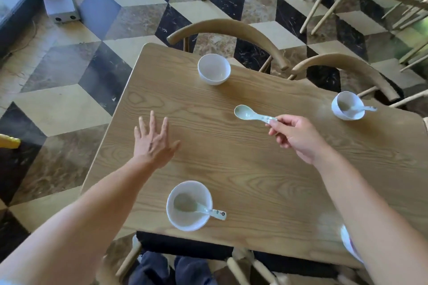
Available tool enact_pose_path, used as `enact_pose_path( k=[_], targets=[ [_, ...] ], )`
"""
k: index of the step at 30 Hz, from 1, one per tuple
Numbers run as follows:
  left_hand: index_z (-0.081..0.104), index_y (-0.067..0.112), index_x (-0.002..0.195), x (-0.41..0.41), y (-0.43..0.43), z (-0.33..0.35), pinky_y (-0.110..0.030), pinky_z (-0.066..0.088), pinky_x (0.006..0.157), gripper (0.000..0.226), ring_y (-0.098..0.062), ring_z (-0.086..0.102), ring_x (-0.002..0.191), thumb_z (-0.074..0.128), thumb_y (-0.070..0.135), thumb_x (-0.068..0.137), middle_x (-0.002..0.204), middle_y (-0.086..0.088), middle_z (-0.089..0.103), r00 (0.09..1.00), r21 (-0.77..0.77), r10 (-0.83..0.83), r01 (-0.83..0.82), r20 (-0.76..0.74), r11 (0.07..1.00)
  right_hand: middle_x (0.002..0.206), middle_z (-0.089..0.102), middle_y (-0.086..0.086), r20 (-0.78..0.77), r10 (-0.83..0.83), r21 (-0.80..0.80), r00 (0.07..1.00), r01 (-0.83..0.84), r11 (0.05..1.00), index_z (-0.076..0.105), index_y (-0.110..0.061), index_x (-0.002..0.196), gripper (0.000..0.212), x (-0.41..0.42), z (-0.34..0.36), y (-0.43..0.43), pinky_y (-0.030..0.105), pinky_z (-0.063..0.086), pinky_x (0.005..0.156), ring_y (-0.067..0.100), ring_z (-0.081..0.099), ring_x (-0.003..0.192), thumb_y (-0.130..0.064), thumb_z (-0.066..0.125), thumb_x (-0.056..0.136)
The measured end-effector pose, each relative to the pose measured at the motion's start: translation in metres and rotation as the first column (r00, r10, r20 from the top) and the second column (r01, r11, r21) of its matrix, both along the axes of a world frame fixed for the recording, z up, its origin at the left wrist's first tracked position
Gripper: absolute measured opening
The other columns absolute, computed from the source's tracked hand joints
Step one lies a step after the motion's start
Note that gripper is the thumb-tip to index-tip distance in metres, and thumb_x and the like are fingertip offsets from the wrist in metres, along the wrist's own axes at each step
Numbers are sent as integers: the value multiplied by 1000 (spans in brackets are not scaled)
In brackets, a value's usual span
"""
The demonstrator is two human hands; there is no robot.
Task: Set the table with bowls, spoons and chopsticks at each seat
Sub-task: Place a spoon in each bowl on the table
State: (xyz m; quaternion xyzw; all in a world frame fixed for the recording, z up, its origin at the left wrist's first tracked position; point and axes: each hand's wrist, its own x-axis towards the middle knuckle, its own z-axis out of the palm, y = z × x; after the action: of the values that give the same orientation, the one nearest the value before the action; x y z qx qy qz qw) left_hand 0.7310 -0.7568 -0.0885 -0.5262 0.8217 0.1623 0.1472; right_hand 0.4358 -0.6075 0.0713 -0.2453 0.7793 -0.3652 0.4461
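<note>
1. Pale green ceramic soup spoon hangs over the middle of the light wooden table, its handle end pinched by the right hand at 3 o'clock
2. It is probably light, stiff, glaze-slick and chippable, so the handle is the sensible hold
3. Left hand at 9 o'clock, fingers spread, holds nothing
4. The round white ceramic bowl at 12 o'clock lacks a spoon

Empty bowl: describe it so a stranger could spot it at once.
Start at the wooden table, then go to its far left corner. There sits a white bowl; unlike the near bowl and the far right bowl, it holds no spoon.
</note>
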Motion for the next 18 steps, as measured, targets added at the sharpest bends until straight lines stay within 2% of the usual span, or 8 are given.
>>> enact_pose_path(
  k=[2,5,10,14,18],
  targets=[
    [-3,29,158,-5,-10,-17,-61,1,118,93,-48,-12,148,26,79,86,164,-14,-16,999,-52,27,-25,29,998,72,60,3,27,21,-35,999,-20,999,68,-1,93,16,-14,-3,-19,19,31,43,10,44,52,-14,59,96],
    [0,32,157,-19,-24,-30,-66,-5,115,94,-48,-15,147,21,83,82,165,-15,-11,997,-84,68,-70,-20,994,71,58,3,96,12,-93,995,-3,996,67,-2,93,16,-33,-7,-48,20,32,45,10,45,54,-15,58,96],
    [2,39,157,-37,-48,-43,-69,-7,114,90,-48,-16,147,16,85,81,165,-16,-8,991,-149,89,-103,-97,983,69,53,4,255,40,-129,966,-8,992,57,-7,95,16,-60,-23,-96,24,28,47,13,44,53,-14,44,102],
    [-3,44,155,-50,-65,-49,-70,-7,113,89,-48,-16,147,8,88,79,166,-14,-9,992,-187,88,-104,-90,977,60,44,2,353,23,-111,935,17,994,54,-7,88,18,-78,-49,-132,22,23,43,13,36,49,-16,45,101],
    [-5,48,154,-53,-69,-52,-67,-7,115,87,-45,-14,149,8,89,78,166,-10,-9,990,-220,104,-123,-98,968,54,39,-1,390,23,-87,920,12,996,55,-6,90,18,-89,-78,-161,21,20,41,10,29,45,-16,45,102]
  ],
)
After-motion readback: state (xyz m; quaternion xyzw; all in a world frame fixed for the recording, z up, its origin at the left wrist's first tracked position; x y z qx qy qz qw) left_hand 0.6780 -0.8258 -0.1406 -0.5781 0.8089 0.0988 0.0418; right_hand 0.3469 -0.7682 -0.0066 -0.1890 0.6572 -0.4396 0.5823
